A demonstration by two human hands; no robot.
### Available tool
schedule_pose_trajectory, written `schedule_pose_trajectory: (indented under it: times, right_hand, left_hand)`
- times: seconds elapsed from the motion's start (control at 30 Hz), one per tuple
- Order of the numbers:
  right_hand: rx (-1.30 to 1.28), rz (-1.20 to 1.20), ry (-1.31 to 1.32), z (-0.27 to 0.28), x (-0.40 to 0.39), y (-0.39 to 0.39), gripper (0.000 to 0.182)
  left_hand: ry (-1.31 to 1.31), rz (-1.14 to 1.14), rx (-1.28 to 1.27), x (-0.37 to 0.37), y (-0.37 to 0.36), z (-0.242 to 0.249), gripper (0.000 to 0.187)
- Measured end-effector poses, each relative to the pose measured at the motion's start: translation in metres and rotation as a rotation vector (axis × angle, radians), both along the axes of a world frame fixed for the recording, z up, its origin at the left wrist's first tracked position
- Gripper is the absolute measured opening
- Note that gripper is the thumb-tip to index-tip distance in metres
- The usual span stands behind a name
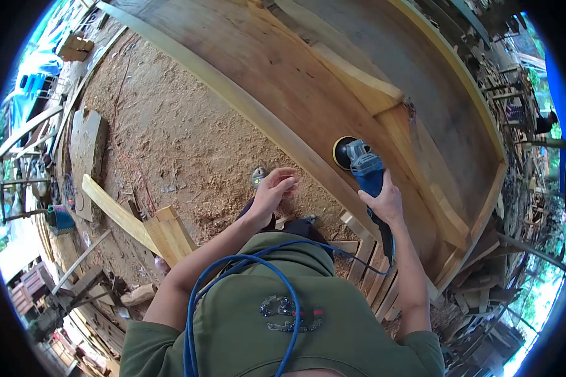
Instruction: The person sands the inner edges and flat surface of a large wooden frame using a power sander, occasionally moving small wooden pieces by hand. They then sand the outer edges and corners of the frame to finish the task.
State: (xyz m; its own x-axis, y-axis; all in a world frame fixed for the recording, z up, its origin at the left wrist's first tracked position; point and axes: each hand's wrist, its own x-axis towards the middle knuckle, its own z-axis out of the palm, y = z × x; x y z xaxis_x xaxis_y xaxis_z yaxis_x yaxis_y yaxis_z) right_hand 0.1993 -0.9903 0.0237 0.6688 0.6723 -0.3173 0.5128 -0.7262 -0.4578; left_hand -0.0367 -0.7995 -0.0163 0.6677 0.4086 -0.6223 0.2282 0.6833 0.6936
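My right hand [387, 202] is wrapped around the body of a blue angle grinder [370, 174] with a grey head. Its round disc [341, 153], yellowish at the rim, is over the brown surface of a large wooden panel [283, 75]; contact between them cannot be made out. A blue power cord [292, 292] runs from the grinder's tail across my green shirt in a loop. My left hand [274, 193] hangs in the air left of the panel's raised edge, fingers loosely bent and apart, with nothing visible in them.
A thick wooden brace [365, 88] runs along the panel, which has a raised rim [245, 110]. Wood shavings cover the ground [170, 125]. A cut timber block [170, 235] stands at lower left, near a broad slab [88, 157]. Planks [371, 270] lie below the panel.
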Motion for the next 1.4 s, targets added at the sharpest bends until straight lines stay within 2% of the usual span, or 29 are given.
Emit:
schedule_pose_trajectory:
  times: [0.07,0.1,0.17,0.2,0.23,0.3,0.43,0.63,0.7,0.73,0.8,0.83,0.9,0.97,1.03,1.07,1.4]
  right_hand:
    - [-0.005,0.041,0.008,0.004,-0.001,0.029,0.085]
    - [-0.019,0.04,0.005,0.004,-0.002,0.043,0.081]
    - [-0.034,0.042,0.002,0.008,-0.004,0.071,0.078]
    - [-0.031,0.073,0.013,0.011,-0.004,0.086,0.078]
    - [-0.029,0.103,0.025,0.011,-0.005,0.1,0.077]
    - [0.006,0.136,0.013,0.008,-0.007,0.126,0.076]
    - [0.025,0.209,-0.011,0.007,-0.013,0.179,0.074]
    - [0.0,0.265,0.0,0.008,-0.021,0.246,0.073]
    - [0.008,0.281,0.001,0.005,-0.021,0.261,0.073]
    - [0.017,0.29,0.003,0.004,-0.02,0.266,0.072]
    - [0.002,0.305,0.023,0.011,-0.021,0.271,0.071]
    - [-0.006,0.312,0.034,0.014,-0.02,0.274,0.07]
    - [-0.014,0.314,0.034,0.012,-0.018,0.274,0.069]
    - [-0.015,0.331,0.034,0.013,-0.015,0.275,0.068]
    - [-0.049,0.347,0.025,0.016,-0.015,0.276,0.068]
    - [-0.028,0.34,0.021,0.017,-0.016,0.277,0.07]
    - [0.012,0.446,0.056,0.005,-0.007,0.335,0.077]
  left_hand:
    - [-0.027,-0.014,0.174,-0.003,0.012,-0.005,0.034]
    - [-0.024,-0.004,0.174,-0.004,0.02,-0.002,0.034]
    - [0.027,-0.193,0.823,-0.006,0.036,0.003,0.039]
    - [0.009,-0.258,0.98,-0.006,0.047,0.007,0.048]
    - [0.011,-0.255,0.979,-0.006,0.056,0.011,0.048]
    - [0.126,-0.426,1.341,-0.004,0.071,0.017,0.058]
    - [0.215,-0.506,1.463,-0.002,0.1,0.015,0.066]
    - [0.113,-0.356,1.339,0.006,0.131,0.016,0.064]
    - [0.003,-0.248,1.034,0.014,0.132,0.015,0.062]
    - [0.009,-0.242,1.029,0.02,0.132,0.013,0.062]
    - [-0.175,-0.106,0.315,0.035,0.127,0.008,0.061]
    - [-0.174,-0.1,0.316,0.044,0.125,0.006,0.061]
    - [-0.135,0.045,-0.139,0.062,0.12,0.006,0.06]
    - [-0.102,0.06,-0.167,0.078,0.122,0.01,0.056]
    - [-0.09,0.061,-0.332,0.091,0.128,0.009,0.056]
    - [-0.079,0.171,-0.419,0.098,0.127,0.009,0.054]
    - [-0.004,0.356,-0.294,0.116,0.187,0.023,0.034]
